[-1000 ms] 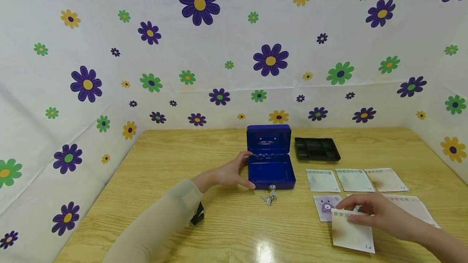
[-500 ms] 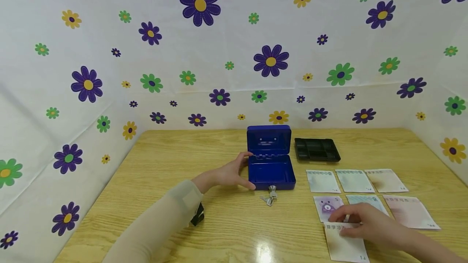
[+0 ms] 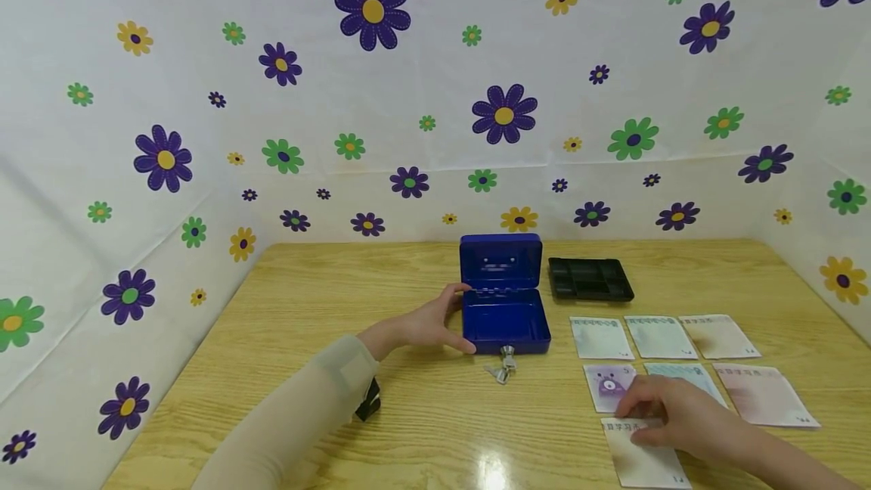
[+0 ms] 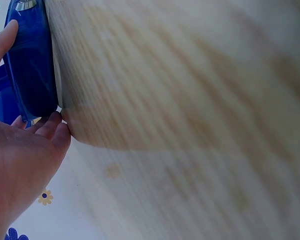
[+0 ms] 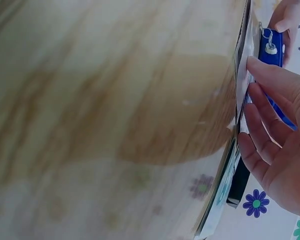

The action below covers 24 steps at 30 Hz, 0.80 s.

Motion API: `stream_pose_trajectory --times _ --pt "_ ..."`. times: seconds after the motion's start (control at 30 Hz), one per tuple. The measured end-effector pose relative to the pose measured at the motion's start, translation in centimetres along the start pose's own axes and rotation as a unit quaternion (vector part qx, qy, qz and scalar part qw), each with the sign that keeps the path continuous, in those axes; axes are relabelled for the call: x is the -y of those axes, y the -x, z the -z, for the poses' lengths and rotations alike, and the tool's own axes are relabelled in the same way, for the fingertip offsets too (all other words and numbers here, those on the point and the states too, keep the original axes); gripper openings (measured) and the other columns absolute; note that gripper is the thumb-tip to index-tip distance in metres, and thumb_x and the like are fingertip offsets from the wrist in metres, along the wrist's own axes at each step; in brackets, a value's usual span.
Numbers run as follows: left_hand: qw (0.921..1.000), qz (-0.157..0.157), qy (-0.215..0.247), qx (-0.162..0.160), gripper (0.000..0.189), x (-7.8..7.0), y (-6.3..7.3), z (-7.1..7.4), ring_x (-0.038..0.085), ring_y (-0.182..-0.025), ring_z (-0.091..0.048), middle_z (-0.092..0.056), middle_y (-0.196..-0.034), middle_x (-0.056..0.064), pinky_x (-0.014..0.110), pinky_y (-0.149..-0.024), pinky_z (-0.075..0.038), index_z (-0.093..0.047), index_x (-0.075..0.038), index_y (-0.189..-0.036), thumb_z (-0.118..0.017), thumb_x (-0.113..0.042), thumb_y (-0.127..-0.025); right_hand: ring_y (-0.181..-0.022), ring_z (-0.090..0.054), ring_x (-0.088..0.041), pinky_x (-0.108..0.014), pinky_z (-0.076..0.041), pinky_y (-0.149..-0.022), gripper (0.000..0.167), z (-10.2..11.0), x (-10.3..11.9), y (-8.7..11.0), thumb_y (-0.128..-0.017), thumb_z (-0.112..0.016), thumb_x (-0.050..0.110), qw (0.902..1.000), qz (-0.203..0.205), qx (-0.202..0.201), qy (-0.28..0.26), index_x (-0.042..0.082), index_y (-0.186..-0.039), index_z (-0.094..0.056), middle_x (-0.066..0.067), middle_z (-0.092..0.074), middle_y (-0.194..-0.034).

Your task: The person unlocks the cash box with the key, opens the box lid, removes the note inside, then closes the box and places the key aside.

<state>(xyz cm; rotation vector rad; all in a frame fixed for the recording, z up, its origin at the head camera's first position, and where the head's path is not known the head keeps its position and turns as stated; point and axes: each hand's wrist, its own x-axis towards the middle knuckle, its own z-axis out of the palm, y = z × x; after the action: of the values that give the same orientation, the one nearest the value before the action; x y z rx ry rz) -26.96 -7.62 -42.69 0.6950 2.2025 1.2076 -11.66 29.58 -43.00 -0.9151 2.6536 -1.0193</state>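
A blue metal cash box (image 3: 505, 321) stands with its lid raised, keys (image 3: 504, 367) hanging at its front lock. My left hand (image 3: 425, 321) grips its left side, thumb at the front corner and fingers at the back; the left wrist view shows the hand (image 4: 27, 155) against the box (image 4: 32, 65). At the lower right, my right hand (image 3: 680, 414) rests over a play banknote (image 3: 643, 460) lying on the table, fingertips touching it. The right wrist view shows relaxed fingers (image 5: 260, 107) on the paper's surface. A purple note (image 3: 608, 388) lies just behind.
Behind it, a row of notes holds two greenish ones (image 3: 602, 338) and a brownish one (image 3: 718, 336). Beside the right hand lie a blue-green note (image 3: 690, 375) and a pink note (image 3: 765, 395). A black compartment tray (image 3: 590, 279) sits right of the box.
My right hand has moved left and toward the near edge with the brownish note, laid it below the purple one, and loosened its fingers. The left hand stays on the box.
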Motion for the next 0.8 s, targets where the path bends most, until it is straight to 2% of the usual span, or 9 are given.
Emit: stream_pose_trajectory --times 0.17,0.33,0.43,0.53,0.8 --pt "1.0 0.0 -0.001 -0.001 0.093 0.1 0.0 0.0 0.026 -0.141 -0.026 -0.025 -0.155 0.012 0.042 -0.115 -0.019 -0.017 -0.017 -0.148 -0.081 -0.018 -0.081 -0.073 -0.049 0.0 -0.022 -0.045 -0.06 0.017 0.1 -0.1 -0.1 -0.08 -0.08 0.024 0.9998 -0.015 -0.007 -0.011 0.022 -0.093 -0.069 0.016 -0.06 -0.089" --pt "1.0 0.0 -0.003 -0.001 0.093 0.0 0.0 0.0 0.026 -0.142 -0.026 -0.024 -0.155 0.012 0.042 -0.115 -0.019 -0.017 -0.017 -0.148 -0.081 -0.018 -0.081 -0.07 -0.051 -0.005 -0.024 -0.041 -0.055 0.016 0.8 -0.4 -0.5 -0.081 -0.079 0.014 0.9986 0.002 -0.038 -0.038 0.019 -0.091 -0.069 0.011 -0.061 -0.084" --pt "1.0 0.003 -0.008 -0.003 0.094 -0.2 0.1 0.1 0.025 -0.142 -0.025 -0.024 -0.155 0.012 0.041 -0.115 -0.019 -0.016 -0.017 -0.148 -0.081 -0.018 -0.081 -0.072 -0.053 -0.007 -0.025 -0.043 -0.056 0.018 1.5 -0.4 -1.2 -0.08 -0.078 0.007 0.9975 0.026 -0.054 -0.039 0.016 -0.093 -0.069 0.007 -0.065 -0.086" --pt "0.9999 0.004 -0.011 -0.004 0.094 -0.3 0.1 0.1 0.025 -0.142 -0.025 -0.024 -0.156 0.012 0.04 -0.115 -0.019 -0.016 -0.017 -0.148 -0.081 -0.018 -0.081 -0.074 -0.054 -0.007 -0.025 -0.045 -0.058 0.017 2.3 -0.1 -2.1 -0.082 -0.077 0.006 0.9974 0.032 -0.057 -0.031 0.014 -0.094 -0.069 0.005 -0.066 -0.087" --pt "1.0 -0.007 -0.007 0.001 0.092 -0.2 0.1 0.0 0.027 -0.142 -0.025 -0.023 -0.155 0.015 0.042 -0.115 -0.018 -0.015 -0.015 -0.148 -0.08 -0.015 -0.082 -0.076 -0.057 -0.008 -0.025 -0.049 -0.064 0.014 3.3 0.2 -4.2 -0.084 -0.076 0.01 0.9976 0.002 -0.06 -0.034 0.01 -0.097 -0.07 0.003 -0.067 -0.089"
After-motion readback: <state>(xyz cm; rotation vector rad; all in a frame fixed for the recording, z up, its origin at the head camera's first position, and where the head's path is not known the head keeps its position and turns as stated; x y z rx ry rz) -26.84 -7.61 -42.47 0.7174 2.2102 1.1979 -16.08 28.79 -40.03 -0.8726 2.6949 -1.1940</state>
